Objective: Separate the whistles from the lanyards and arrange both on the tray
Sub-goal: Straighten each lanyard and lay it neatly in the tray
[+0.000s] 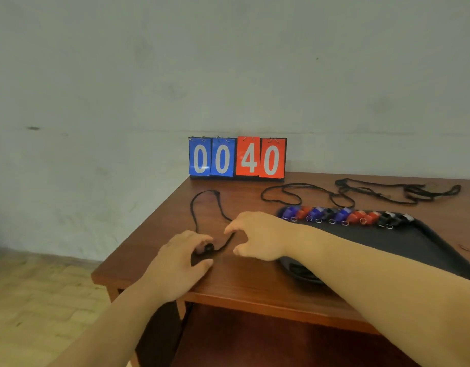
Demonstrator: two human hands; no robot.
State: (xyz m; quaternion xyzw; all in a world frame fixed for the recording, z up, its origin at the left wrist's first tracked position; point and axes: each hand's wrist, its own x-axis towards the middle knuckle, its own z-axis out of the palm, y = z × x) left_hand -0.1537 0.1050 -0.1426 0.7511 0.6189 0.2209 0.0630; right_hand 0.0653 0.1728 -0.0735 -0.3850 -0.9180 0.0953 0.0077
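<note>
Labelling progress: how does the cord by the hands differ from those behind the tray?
The near cord is one open loop; the far cords lie tangled. The near cord ends at a black whistle in the left hand; the far cords show no whistle. Both are black and off the tray.

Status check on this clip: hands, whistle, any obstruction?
Left hand grips small black whistle; right hand open beside its black cord lanyard. Lanyard not yet detached. Nothing blocking.
</note>
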